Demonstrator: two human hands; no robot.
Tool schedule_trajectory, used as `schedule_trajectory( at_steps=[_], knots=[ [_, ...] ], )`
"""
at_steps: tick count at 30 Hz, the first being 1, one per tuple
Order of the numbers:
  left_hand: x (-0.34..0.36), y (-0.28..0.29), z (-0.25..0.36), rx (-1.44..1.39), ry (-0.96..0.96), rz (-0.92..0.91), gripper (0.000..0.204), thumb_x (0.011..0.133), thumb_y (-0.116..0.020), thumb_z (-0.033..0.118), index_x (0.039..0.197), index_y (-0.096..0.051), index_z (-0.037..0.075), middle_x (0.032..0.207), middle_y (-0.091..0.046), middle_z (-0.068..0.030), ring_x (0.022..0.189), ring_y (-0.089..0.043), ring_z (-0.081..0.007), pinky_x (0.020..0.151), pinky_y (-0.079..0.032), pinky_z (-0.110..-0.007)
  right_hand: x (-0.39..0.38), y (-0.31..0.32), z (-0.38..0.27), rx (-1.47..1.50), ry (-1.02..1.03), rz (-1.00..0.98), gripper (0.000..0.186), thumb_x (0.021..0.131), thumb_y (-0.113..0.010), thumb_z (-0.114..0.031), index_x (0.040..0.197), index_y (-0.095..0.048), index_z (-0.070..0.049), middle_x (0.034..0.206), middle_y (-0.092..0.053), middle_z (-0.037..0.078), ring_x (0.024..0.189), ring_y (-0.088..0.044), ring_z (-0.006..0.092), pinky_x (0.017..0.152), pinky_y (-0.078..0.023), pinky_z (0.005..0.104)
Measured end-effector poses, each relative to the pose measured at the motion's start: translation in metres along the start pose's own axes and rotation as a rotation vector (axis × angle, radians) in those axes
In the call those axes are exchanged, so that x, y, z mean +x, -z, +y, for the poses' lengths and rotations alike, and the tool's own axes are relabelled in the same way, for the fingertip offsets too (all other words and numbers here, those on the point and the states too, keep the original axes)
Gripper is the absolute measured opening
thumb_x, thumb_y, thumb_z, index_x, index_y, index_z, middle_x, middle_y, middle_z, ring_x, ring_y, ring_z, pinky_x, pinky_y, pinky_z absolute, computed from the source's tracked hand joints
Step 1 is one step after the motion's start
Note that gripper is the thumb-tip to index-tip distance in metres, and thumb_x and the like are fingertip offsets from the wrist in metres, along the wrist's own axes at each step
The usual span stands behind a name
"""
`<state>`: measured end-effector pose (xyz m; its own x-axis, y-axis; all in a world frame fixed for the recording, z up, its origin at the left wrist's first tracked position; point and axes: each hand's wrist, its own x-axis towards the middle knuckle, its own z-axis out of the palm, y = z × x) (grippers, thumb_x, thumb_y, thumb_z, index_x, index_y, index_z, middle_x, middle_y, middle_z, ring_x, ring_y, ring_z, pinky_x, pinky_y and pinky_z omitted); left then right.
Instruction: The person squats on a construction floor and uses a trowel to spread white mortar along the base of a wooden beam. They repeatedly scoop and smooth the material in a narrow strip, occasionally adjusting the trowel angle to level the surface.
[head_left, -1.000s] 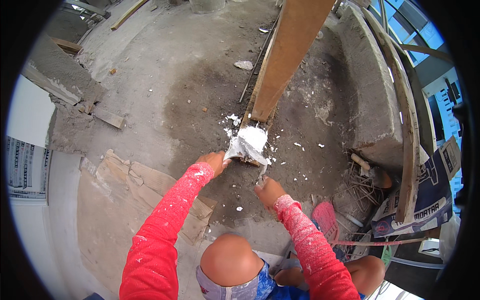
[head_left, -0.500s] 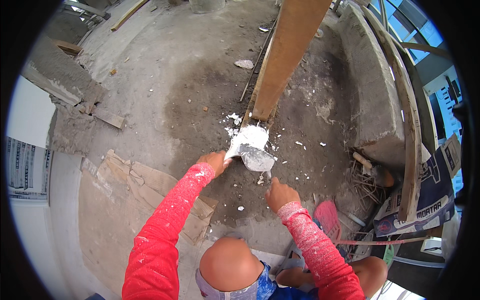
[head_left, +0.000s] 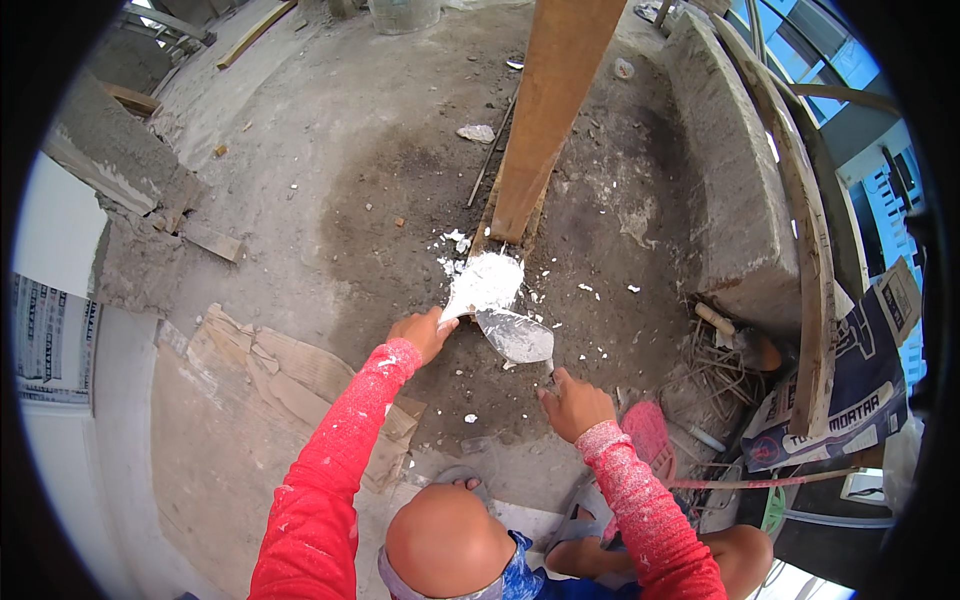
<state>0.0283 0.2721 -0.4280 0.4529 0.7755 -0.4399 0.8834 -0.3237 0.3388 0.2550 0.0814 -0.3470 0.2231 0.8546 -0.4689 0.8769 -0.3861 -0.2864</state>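
Observation:
My left hand (head_left: 424,336) is closed around the narrow end of a white-coated handled tool (head_left: 462,304). White paste (head_left: 492,279) is heaped over its wide end, so I cannot make out its exact kind. In my right hand (head_left: 582,404) is the handle of a trowel (head_left: 520,338). Its pointed grey metal blade, smeared with white, lies just right of and nearer than the heap. White crumbs are scattered on the ground around both tools.
Just beyond the heap rises a wooden post (head_left: 545,130). A concrete block (head_left: 735,170) and a leaning plank (head_left: 808,270) line the right side, with a mortar bag (head_left: 840,400) near them. Torn cardboard (head_left: 260,400) lies left; a pink slotted plastic thing (head_left: 648,432) sits right of my right forearm.
The trowel has drawn back from over the white paste, toward me and slightly right, with my right hand. My left hand has stayed nearly in place, holding the white-coated tool.

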Motion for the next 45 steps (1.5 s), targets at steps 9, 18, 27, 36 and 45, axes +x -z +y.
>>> schedule_trajectory(
  at_steps=[9, 18, 27, 36, 45],
  knots=[
    [0.01, 0.003, -0.002, 0.037, -0.01, -0.026, 0.057, 0.095, -0.039, 0.06, 0.1, -0.062, 0.007, 0.09, -0.068, -0.0206, 0.089, -0.065, -0.04, 0.078, -0.051, -0.05, -0.002, -0.001, 0.015, -0.097, 0.011, 0.057, 0.033, 0.091, -0.056, -0.037, 0.109, -0.051, -0.009, 0.082, -0.066, 0.02, 0.076, -0.067, 0.0418, 0.066, -0.053, 0.0514],
    [0.023, 0.01, -0.012, 0.057, -0.053, -0.102, 0.059, 0.095, -0.04, 0.061, 0.098, -0.064, 0.007, 0.088, -0.068, -0.0208, 0.087, -0.065, -0.0399, 0.079, -0.051, -0.05, 0.013, 0.022, 0.018, -0.223, 0.075, 0.013, 0.028, 0.089, -0.059, -0.032, 0.105, -0.05, -0.011, 0.084, -0.065, 0.019, 0.07, -0.067, 0.0398, 0.06, -0.053, 0.0495],
    [0.035, 0.009, -0.023, 0.091, -0.12, -0.136, 0.061, 0.094, -0.041, 0.061, 0.095, -0.064, 0.005, 0.086, -0.068, -0.02, 0.085, -0.066, -0.0391, 0.077, -0.051, -0.049, 0.024, 0.026, 0.025, -0.249, 0.15, -0.006, 0.026, 0.089, -0.06, -0.031, 0.102, -0.049, -0.011, 0.087, -0.064, 0.018, 0.067, -0.066, 0.0389, 0.056, -0.054, 0.048],
    [0.041, 0.007, -0.028, 0.1, -0.147, -0.149, 0.06, 0.094, -0.041, 0.061, 0.095, -0.064, 0.006, 0.083, -0.068, -0.0198, 0.082, -0.066, -0.039, 0.076, -0.051, -0.049, 0.033, 0.025, 0.018, -0.356, 0.148, -0.062, 0.021, 0.09, -0.058, -0.025, 0.098, -0.047, -0.008, 0.08, -0.064, 0.017, 0.065, -0.067, 0.0371, 0.055, -0.055, 0.046],
    [0.042, 0.007, -0.027, 0.131, -0.168, -0.149, 0.059, 0.094, -0.041, 0.061, 0.096, -0.064, 0.006, 0.084, -0.068, -0.0204, 0.083, -0.066, -0.0395, 0.075, -0.051, -0.05, 0.038, -0.027, 0.013, -0.14, 0.073, -0.202, 0.021, 0.088, -0.056, -0.021, 0.095, -0.048, -0.004, 0.078, -0.068, 0.023, 0.072, -0.068, 0.0402, 0.064, -0.055, 0.0497]
  ],
)
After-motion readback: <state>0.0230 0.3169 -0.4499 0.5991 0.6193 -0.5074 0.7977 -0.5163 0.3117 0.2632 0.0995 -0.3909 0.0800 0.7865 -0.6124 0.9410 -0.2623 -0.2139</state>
